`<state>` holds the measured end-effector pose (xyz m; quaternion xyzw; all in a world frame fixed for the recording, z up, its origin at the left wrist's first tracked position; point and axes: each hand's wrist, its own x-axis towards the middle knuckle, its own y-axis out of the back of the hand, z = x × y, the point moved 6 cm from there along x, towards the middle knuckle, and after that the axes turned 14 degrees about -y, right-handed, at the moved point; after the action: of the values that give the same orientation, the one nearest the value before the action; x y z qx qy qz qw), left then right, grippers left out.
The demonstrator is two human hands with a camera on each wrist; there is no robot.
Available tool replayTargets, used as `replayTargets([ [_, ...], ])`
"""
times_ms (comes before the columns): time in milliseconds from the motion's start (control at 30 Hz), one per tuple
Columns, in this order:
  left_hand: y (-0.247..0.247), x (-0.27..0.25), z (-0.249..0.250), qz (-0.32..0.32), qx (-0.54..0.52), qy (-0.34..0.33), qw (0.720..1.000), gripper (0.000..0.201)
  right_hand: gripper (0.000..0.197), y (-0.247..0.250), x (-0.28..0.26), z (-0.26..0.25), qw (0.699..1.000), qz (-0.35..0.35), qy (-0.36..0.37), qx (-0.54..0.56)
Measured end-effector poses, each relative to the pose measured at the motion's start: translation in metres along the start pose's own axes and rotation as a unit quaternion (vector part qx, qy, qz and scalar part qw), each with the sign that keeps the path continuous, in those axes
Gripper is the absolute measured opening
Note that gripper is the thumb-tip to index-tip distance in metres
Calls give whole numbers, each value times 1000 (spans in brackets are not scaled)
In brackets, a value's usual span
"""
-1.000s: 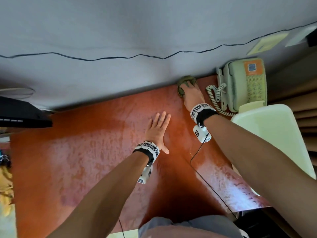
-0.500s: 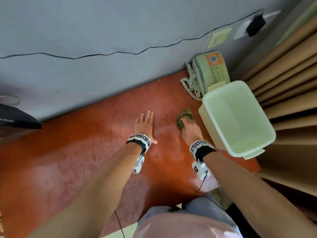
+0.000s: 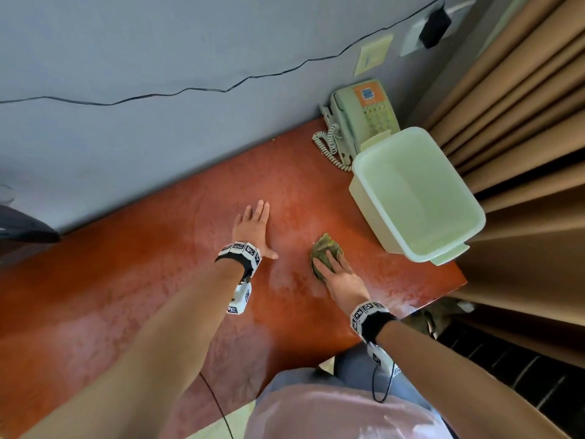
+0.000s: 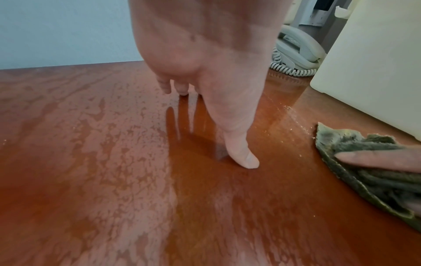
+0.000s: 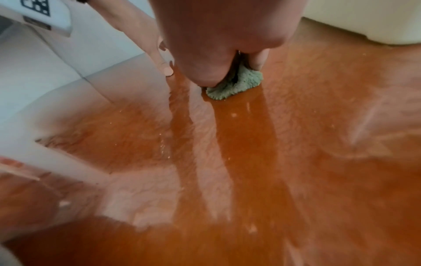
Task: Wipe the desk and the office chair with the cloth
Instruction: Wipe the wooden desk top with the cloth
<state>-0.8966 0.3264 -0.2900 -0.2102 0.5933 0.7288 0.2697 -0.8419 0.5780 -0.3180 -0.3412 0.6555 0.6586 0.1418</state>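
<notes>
Two hands: both down on the counter (image 3: 126, 296), a red-brown top with patchy wet film.
Right hand (image 3: 340, 280): fingers (image 4: 373, 160) lie fairly straight and press the cloth (image 3: 326, 253) flat; no pinch or curl round it that I can see.
Left hand (image 3: 251, 228): flat, fingers straight and together, thumb out, palm bracing on the wet top; holds nothing.
Cloth: bunched green wad, under the right fingertips, just beside the tub (image 3: 414, 198), not touching it as far as the head view shows.
Chair: not in view; judged not yet reached.
Risk, tub: a stroke to the right would likely knock the tub, which overhangs the right edge; a shove could tip it off.
Risk, phone (image 3: 364, 118): coiled cord (image 3: 329, 147) trails on the top near the far corner; the cloth could snag it and drag the handset.
Risk, slip: the braced left palm sits on wet gloss and may slide under weight.
Risk, crumbs: pale specks near the cloth in the left wrist view may only get pushed along.
Edges: wall along the far side, near edge at the person's body, right edge close past the tub.
Open room: wide bare top to the left, up to a dark object (image 3: 25, 229) at the far left; strokes that way look safest.
</notes>
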Motion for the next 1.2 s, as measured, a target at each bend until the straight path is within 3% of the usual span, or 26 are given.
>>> replayTargets([
  [133,-1,-1,-3,18,-7,-9,1000,150,96,22,18,-14,1000,4,13,-7],
  [433,8,2,-12,40,-53,-33,997,137,78,112,129,-50,997,70,2,17],
  [567,35,8,-56,92,-60,36,993,145,79,152,187,-70,997,81,11,6],
  [633,39,14,-78,69,-57,67,994,149,75,174,210,-84,994,100,34,5],
  [767,32,23,-96,45,-69,70,994,154,67,201,246,-112,990,120,76,10],
  [1067,28,23,-100,58,-92,77,991,155,59,210,262,-171,973,98,207,7],
  [1200,31,23,-97,48,-91,83,991,155,64,205,251,-171,978,106,178,31],
])
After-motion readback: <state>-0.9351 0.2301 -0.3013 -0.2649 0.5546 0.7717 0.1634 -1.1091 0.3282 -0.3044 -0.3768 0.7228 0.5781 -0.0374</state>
